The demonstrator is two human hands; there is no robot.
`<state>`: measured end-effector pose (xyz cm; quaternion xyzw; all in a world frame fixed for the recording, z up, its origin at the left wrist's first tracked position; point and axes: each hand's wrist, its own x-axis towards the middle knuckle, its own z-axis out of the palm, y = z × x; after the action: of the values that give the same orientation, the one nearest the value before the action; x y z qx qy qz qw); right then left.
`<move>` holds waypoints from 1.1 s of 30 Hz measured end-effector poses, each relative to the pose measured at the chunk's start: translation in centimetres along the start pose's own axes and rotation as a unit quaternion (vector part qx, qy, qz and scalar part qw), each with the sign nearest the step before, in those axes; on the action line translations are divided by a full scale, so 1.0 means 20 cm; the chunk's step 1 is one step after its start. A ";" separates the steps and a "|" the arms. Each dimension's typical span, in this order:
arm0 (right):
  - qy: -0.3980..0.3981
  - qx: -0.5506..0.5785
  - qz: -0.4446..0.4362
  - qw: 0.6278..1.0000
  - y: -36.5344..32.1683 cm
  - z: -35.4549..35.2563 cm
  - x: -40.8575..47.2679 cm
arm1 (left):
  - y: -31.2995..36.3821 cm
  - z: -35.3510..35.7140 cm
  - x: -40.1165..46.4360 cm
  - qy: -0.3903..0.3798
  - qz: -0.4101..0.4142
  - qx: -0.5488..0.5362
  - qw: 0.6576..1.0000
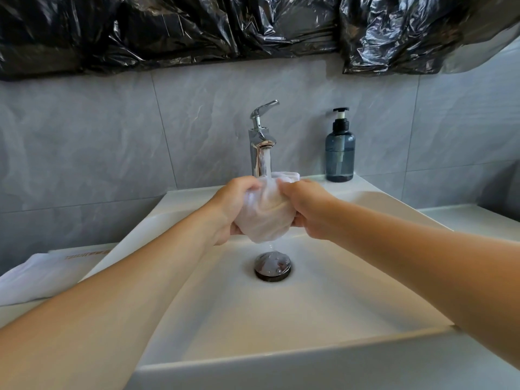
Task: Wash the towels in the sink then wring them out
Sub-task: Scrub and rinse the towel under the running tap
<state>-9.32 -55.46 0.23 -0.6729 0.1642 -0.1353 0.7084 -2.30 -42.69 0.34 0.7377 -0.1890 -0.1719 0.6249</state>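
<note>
A bunched white towel (267, 209) hangs over the middle of the white sink (323, 313), directly under the chrome faucet (260, 142). Water runs from the spout onto the towel and drips off its lower end toward the drain (272, 266). My left hand (230, 206) grips the towel's left side. My right hand (312, 209) grips its right side. Both sets of fingers are curled into the cloth.
A blue soap pump bottle (340, 152) stands on the sink's back right corner. More white towel cloth (39, 277) lies on the counter at the left. Black plastic sheeting (253, 26) covers the wall above the grey tiles.
</note>
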 end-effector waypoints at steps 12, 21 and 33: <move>0.013 -0.009 0.018 1.000 0.00 -0.03 0.01 | -0.01 0.02 -0.01 0.009 -0.026 0.003 1.000; 0.016 -0.020 0.018 1.000 -0.03 -0.04 0.00 | 0.01 0.06 -0.04 0.015 -0.003 0.011 1.000; 0.046 -0.015 -0.041 0.998 -0.03 -0.05 0.04 | 0.03 0.05 -0.03 0.025 0.038 -0.026 0.999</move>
<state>-8.96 -56.68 0.81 -0.6827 0.1705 -0.1928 0.6839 -3.38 -43.27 0.73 0.7174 -0.1963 -0.1342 0.6548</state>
